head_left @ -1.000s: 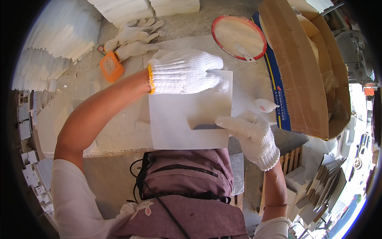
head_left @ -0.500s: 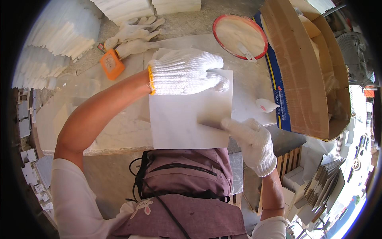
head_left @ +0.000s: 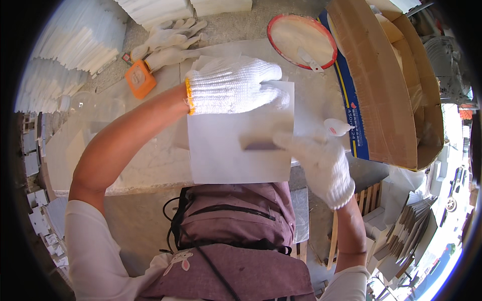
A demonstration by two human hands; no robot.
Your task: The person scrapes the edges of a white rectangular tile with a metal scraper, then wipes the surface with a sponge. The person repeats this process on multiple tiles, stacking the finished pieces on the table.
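Note:
A square white slab lies on the marble-topped table in front of me. My left hand, in a white knit glove with a yellow cuff, grips its far part, fingers together and thumb toward the right edge. My right hand, gloved too, reaches over the slab's right edge with its fingers bent and blurred by motion. Beside those fingertips a dark blurred band crosses the white surface; whether it is shadow or a thin piece under the fingers I cannot make out.
Spare gloves and an orange tape measure lie far left. A red-rimmed round dish with a blade on it and a white nozzle bottle stand near a cardboard box. Stacked white slabs rise behind.
My right hand has slid slightly up and left across the slab, and the dark band moved with it. The left hand keeps its hold on the slab.

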